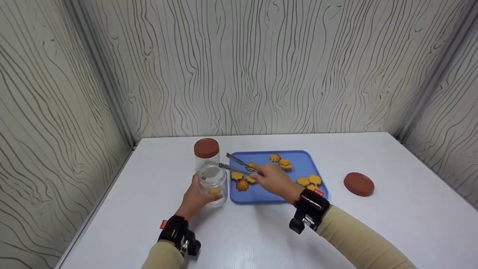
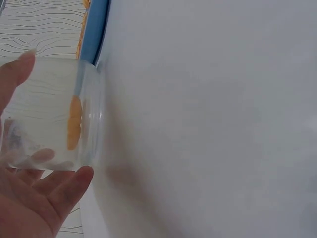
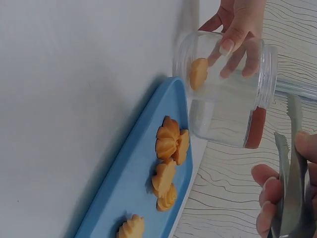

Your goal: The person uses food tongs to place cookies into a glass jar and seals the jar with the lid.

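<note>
our left hand [image 1: 195, 197] grips open jar [image 1: 213, 184], one cookie [image 1: 213, 190] inside; right hand [image 1: 274, 180] pinches tongs [image 1: 239, 166], empty; eight-odd cookies wait on tray [image 1: 239, 198] at 3 o'clock.

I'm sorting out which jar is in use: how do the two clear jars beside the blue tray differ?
The near jar has no lid, while the far jar wears a red-brown lid. The left hand grips the near jar; nothing touches the far jar. One cookie lies in the near jar; I cannot tell what the far jar holds. Both are clear, upright, and left of the tray.
</note>
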`<control>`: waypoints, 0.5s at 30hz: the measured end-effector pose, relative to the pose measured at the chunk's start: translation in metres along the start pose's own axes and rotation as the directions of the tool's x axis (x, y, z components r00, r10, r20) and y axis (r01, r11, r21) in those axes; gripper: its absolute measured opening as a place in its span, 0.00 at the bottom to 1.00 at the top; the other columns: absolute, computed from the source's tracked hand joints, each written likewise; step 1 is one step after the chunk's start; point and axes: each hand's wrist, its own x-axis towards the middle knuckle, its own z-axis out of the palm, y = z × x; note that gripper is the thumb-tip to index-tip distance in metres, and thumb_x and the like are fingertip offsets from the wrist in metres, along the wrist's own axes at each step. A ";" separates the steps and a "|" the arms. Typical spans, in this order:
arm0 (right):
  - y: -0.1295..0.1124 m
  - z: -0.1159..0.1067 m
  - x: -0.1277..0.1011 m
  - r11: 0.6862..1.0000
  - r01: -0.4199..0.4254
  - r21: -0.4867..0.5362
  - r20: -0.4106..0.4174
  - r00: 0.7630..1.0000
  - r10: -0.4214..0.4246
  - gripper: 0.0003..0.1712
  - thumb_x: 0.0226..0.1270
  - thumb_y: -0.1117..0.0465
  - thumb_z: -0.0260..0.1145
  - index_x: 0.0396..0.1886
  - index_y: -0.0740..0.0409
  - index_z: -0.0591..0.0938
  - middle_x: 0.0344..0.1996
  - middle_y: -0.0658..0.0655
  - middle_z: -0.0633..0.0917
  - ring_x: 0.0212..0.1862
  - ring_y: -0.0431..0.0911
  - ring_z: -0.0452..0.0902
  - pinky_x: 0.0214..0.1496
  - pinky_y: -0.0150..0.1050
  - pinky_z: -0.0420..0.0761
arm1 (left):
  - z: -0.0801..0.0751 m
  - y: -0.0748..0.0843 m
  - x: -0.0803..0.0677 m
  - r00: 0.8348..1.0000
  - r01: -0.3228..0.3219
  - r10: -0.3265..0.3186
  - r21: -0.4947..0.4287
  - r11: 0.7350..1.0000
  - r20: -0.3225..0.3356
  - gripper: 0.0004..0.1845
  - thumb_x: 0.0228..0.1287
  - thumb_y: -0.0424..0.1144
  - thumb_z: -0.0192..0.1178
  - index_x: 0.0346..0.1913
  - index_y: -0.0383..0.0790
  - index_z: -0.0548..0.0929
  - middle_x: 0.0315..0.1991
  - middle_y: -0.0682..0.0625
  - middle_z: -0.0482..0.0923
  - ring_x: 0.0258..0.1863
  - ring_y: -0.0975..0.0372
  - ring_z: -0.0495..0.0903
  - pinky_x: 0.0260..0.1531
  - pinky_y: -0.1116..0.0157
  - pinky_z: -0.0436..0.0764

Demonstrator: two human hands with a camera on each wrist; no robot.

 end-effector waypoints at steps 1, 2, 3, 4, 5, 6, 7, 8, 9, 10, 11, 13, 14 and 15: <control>0.001 -0.001 -0.001 1.000 -0.006 -0.001 -0.001 1.000 0.006 0.24 0.73 0.61 0.58 0.63 0.71 0.74 0.18 0.49 0.72 0.18 0.38 0.60 0.22 0.32 0.62 | 0.000 0.000 0.000 1.000 0.003 -0.003 0.000 1.000 0.000 0.56 0.43 0.40 0.78 0.71 0.31 0.53 0.64 0.31 0.66 0.63 0.41 0.67 0.61 0.46 0.66; 0.002 -0.001 -0.002 1.000 -0.012 0.001 -0.003 1.000 0.012 0.24 0.73 0.61 0.58 0.62 0.71 0.74 0.19 0.49 0.75 0.18 0.38 0.60 0.23 0.33 0.63 | 0.000 0.000 0.000 1.000 0.006 -0.006 0.003 1.000 0.000 0.56 0.43 0.41 0.78 0.72 0.31 0.53 0.64 0.31 0.66 0.63 0.41 0.66 0.61 0.45 0.66; 0.004 -0.002 -0.003 1.000 -0.021 0.004 -0.004 1.000 0.021 0.24 0.73 0.61 0.58 0.62 0.71 0.74 0.22 0.51 0.78 0.18 0.38 0.61 0.23 0.33 0.63 | 0.000 -0.001 0.000 1.000 0.007 -0.007 0.008 1.000 -0.001 0.56 0.43 0.41 0.78 0.72 0.31 0.53 0.64 0.30 0.66 0.63 0.40 0.66 0.61 0.45 0.66; 0.006 -0.003 -0.004 1.000 -0.030 0.005 -0.006 1.000 0.030 0.24 0.73 0.61 0.58 0.62 0.71 0.74 0.23 0.52 0.79 0.18 0.38 0.61 0.24 0.33 0.64 | 0.000 -0.001 0.000 1.000 0.012 -0.012 0.010 1.000 -0.001 0.56 0.43 0.41 0.78 0.72 0.31 0.53 0.64 0.30 0.66 0.63 0.40 0.66 0.61 0.45 0.66; 0.007 -0.003 -0.005 0.999 -0.035 0.006 -0.009 0.999 0.035 0.23 0.73 0.61 0.59 0.62 0.72 0.74 0.25 0.53 0.81 0.18 0.39 0.61 0.24 0.34 0.64 | 0.000 -0.002 0.000 1.000 0.020 -0.020 0.010 1.000 -0.002 0.56 0.44 0.41 0.78 0.72 0.32 0.53 0.65 0.31 0.66 0.64 0.41 0.66 0.61 0.45 0.66; 0.009 -0.003 -0.006 0.999 -0.041 0.008 -0.012 0.999 0.041 0.23 0.73 0.61 0.59 0.61 0.72 0.75 0.26 0.54 0.81 0.19 0.39 0.61 0.24 0.34 0.64 | 0.000 -0.002 0.000 1.000 0.027 -0.027 0.013 1.000 -0.003 0.56 0.44 0.42 0.78 0.72 0.32 0.53 0.65 0.31 0.66 0.64 0.41 0.66 0.61 0.45 0.66; 0.011 -0.004 -0.007 0.999 -0.046 0.013 -0.014 0.999 0.046 0.22 0.73 0.61 0.59 0.60 0.72 0.76 0.27 0.54 0.81 0.19 0.39 0.61 0.25 0.34 0.64 | 0.001 -0.002 0.000 0.999 0.032 -0.032 0.016 0.999 -0.004 0.56 0.44 0.42 0.78 0.72 0.32 0.53 0.65 0.31 0.66 0.64 0.41 0.66 0.61 0.45 0.66; 0.013 -0.004 -0.008 0.999 -0.049 0.014 -0.013 0.999 0.049 0.22 0.73 0.61 0.59 0.60 0.72 0.76 0.26 0.54 0.81 0.19 0.39 0.61 0.25 0.34 0.64 | 0.000 -0.002 0.000 0.999 0.035 -0.034 0.020 0.999 -0.007 0.56 0.44 0.42 0.78 0.72 0.32 0.53 0.65 0.31 0.66 0.63 0.41 0.66 0.61 0.45 0.66; 0.016 -0.004 -0.009 0.999 -0.052 0.016 -0.012 0.999 0.052 0.22 0.73 0.60 0.59 0.59 0.71 0.77 0.25 0.54 0.79 0.19 0.39 0.61 0.25 0.34 0.64 | 0.000 -0.001 0.000 0.999 0.038 -0.038 0.022 0.999 -0.010 0.56 0.44 0.42 0.78 0.71 0.32 0.53 0.64 0.31 0.67 0.63 0.41 0.67 0.61 0.46 0.66; 0.018 -0.005 -0.010 0.998 -0.053 0.020 -0.010 0.999 0.053 0.21 0.73 0.60 0.59 0.58 0.71 0.77 0.23 0.53 0.78 0.19 0.39 0.61 0.25 0.35 0.64 | 0.000 -0.001 -0.001 0.999 0.040 -0.040 0.023 0.999 -0.011 0.56 0.44 0.43 0.78 0.71 0.32 0.53 0.64 0.31 0.67 0.63 0.41 0.67 0.61 0.46 0.67; 0.020 -0.005 -0.012 0.998 -0.058 0.028 -0.007 0.998 0.058 0.21 0.73 0.61 0.58 0.58 0.71 0.78 0.22 0.53 0.77 0.19 0.40 0.61 0.24 0.35 0.63 | 0.000 0.000 -0.001 0.999 0.040 -0.040 0.026 0.999 -0.012 0.56 0.43 0.43 0.78 0.71 0.32 0.53 0.64 0.31 0.67 0.63 0.41 0.67 0.61 0.46 0.67; 0.024 -0.006 -0.014 0.997 -0.065 0.039 -0.003 0.998 0.065 0.19 0.73 0.61 0.58 0.56 0.70 0.79 0.21 0.51 0.78 0.20 0.39 0.63 0.24 0.34 0.64 | 0.000 0.000 -0.002 1.000 0.027 -0.026 0.034 0.999 -0.012 0.56 0.43 0.43 0.78 0.71 0.32 0.53 0.63 0.30 0.68 0.62 0.41 0.68 0.60 0.46 0.67; 0.026 -0.006 -0.016 0.997 -0.070 0.043 -0.004 0.998 0.070 0.18 0.73 0.61 0.58 0.55 0.70 0.79 0.21 0.50 0.78 0.20 0.39 0.64 0.24 0.34 0.64 | -0.001 0.001 -0.002 1.000 0.019 -0.019 0.035 0.999 -0.010 0.56 0.43 0.42 0.78 0.71 0.32 0.53 0.63 0.31 0.68 0.61 0.41 0.68 0.60 0.45 0.67; 0.029 -0.007 -0.017 0.996 -0.074 0.049 -0.005 0.997 0.075 0.17 0.73 0.61 0.58 0.54 0.69 0.80 0.21 0.50 0.78 0.21 0.39 0.66 0.24 0.34 0.65 | -0.001 0.001 -0.002 1.000 0.014 -0.013 0.033 0.999 -0.007 0.57 0.43 0.42 0.78 0.71 0.33 0.52 0.63 0.31 0.68 0.61 0.41 0.68 0.60 0.45 0.67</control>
